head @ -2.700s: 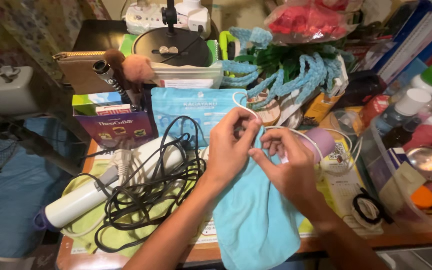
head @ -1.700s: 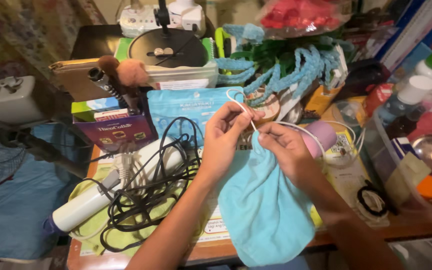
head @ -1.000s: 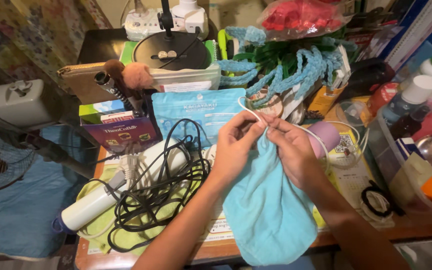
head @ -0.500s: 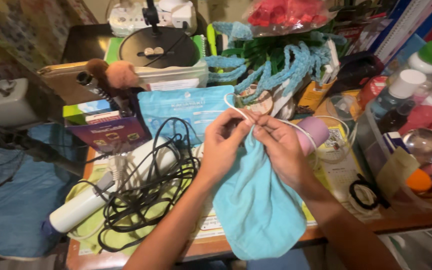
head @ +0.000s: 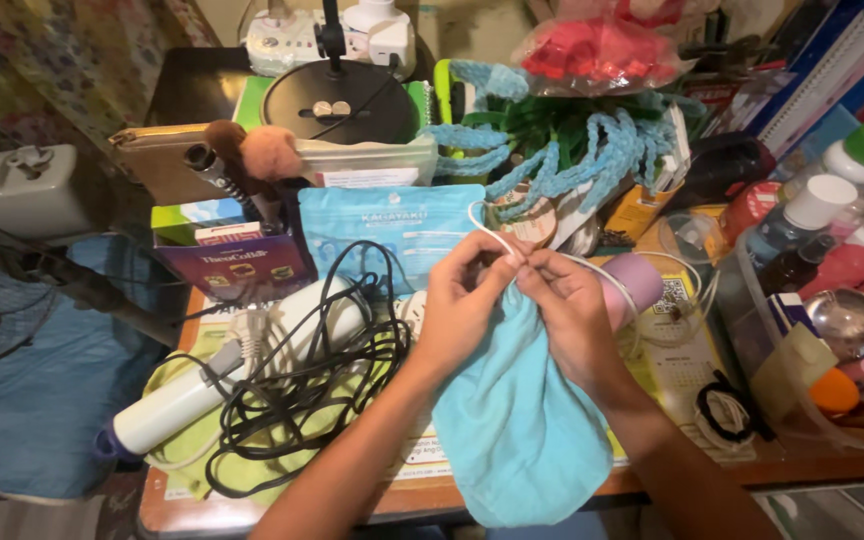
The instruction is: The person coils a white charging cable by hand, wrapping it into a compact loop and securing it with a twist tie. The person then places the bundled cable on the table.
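Fingertips of left hand (head: pixel 467 300) and right hand (head: pixel 567 315) pinched together on white drawstring (head: pixel 492 232) at mouth of light blue pouch (head: pixel 522 430); cord loop visible above the knuckles, exact grip points masked by the fingers. Pouch contents not visible. Pouch hanging over front edge of bench (head: pixel 412 495), bottom past the rim and nearly cut by the frame. Pink cylinder (head: pixel 630 285) half hidden behind right hand. Black cable tangle (head: pixel 322 375) just left of left forearm, lying over white wand-shaped device (head: pixel 212 385). Clear bin of bottles (head: pixel 812 300) close on the right, partly cropped. Blue packet (head: pixel 392 235) directly behind the hands. Open room only toward the near edge.
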